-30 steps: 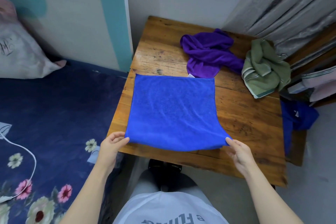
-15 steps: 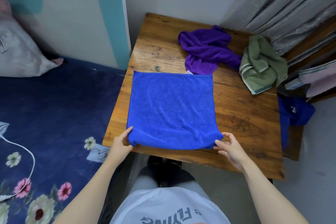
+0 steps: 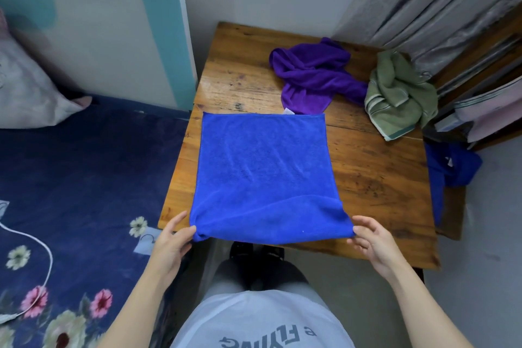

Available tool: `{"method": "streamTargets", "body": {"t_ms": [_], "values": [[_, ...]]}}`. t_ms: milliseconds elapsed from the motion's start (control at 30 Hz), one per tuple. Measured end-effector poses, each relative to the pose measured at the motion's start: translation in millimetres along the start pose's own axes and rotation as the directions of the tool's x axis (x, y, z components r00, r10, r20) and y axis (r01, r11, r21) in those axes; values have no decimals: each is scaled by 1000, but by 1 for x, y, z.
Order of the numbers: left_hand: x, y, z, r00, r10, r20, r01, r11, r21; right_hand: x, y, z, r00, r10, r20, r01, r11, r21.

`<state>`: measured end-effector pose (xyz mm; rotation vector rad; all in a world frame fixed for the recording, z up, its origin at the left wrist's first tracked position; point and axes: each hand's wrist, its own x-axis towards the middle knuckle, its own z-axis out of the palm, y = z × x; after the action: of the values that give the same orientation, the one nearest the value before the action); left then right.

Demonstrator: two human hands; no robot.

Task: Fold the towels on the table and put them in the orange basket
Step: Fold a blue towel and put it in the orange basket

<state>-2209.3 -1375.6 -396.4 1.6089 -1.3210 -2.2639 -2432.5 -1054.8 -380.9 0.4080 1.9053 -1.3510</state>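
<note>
Pretty sure the step in hand is the first fold on the blue towel (image 3: 262,175). It lies spread flat and square on the wooden table (image 3: 375,178), covering the near-left part of the top. Its near edge, at 6 o'clock, is lifted just off the wood and sits a bit past the table's front edge.

The left hand (image 3: 172,246) pinches the towel's near-left corner at about 7 o'clock, thumb on top. The right hand (image 3: 372,243) has the near-right corner at about 5 o'clock between thumb and fingertips, with the other fingers loosely spread. Both are grasping cloth and nothing else.

Two more towels wait crumpled at the back. The purple towel (image 3: 313,73) is at 1 o'clock from the blue one, with its low end touching the blue towel's far edge. The green towel (image 3: 401,93) is at 2 o'clock, just beside the purple. A darker blue cloth (image 3: 449,172) hangs off the table's right side at 3 o'clock, and I can't tell if it counts as a towel. The orange basket isn't in view at all.

My read is that it's early days, with nothing folded yet. The next move calls for carrying both corners together toward 12 o'clock and setting them down on the far corners. They need to stay level so the edges line up, and the far edge shouldn't get shoved into the purple one.
</note>
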Motion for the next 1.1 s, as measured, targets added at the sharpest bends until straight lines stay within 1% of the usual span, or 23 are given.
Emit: {"method": "streamTargets", "body": {"t_ms": [67,100,200,233,267,333,367,433,500,533,600,667,800,867,933,1033,1100], "values": [[-3,-6,0,1000,21,-4,-20,984,176,-3,6,1,1000,-7,30,9,998,-67],[-4,-10,0,999,39,0,-37,961,272,-6,9,3,999,-9,42,14,992,-128],[-2,-20,3,992,120,-42,-83,856,510,-6,18,11,1000,1,10,2,956,-294],[-1,-22,3,986,153,-65,-91,827,555,-3,20,14,1000,-12,-5,10,941,-338],[-1,-23,3,982,165,-95,-82,816,572,0,21,16,999,-38,-3,34,918,-395],[-2,-26,3,974,169,-150,-58,829,557,7,24,18,997,-78,21,78,865,-496],[-4,-28,3,969,174,-177,-53,841,538,11,29,17,996,-89,15,84,859,-505],[-8,-31,1,953,189,-239,-49,869,492,10,36,13,997,-76,-9,65,902,-426],[-13,-35,1,935,193,-296,-48,899,436,1,44,6,999,-26,-24,15,931,-365],[-14,-38,1,930,190,-315,-45,909,415,-2,50,2,1000,9,-28,-18,930,-366],[-15,-45,1,926,177,-333,-30,915,403,-5,63,-5,997,74,-13,-73,905,-420],[-15,-50,0,929,160,-334,-11,913,409,-3,71,-5,994,107,-18,-102,873,-477],[-7,-60,-5,923,114,-368,45,917,396,6,68,3,996,77,-38,-85,849,-521],[-4,-63,-8,923,77,-378,71,930,362,10,64,6,997,63,-46,-78,811,-579],[-3,-65,-8,921,79,-382,79,921,382,12,56,5,997,36,-62,-69,724,-686],[0,-57,-3,921,164,-354,43,859,510,17,30,8,994,-53,-100,-47,605,-795],[9,-38,8,922,245,-301,-27,814,580,26,3,15,982,-146,-117,-12,578,-816]]}}
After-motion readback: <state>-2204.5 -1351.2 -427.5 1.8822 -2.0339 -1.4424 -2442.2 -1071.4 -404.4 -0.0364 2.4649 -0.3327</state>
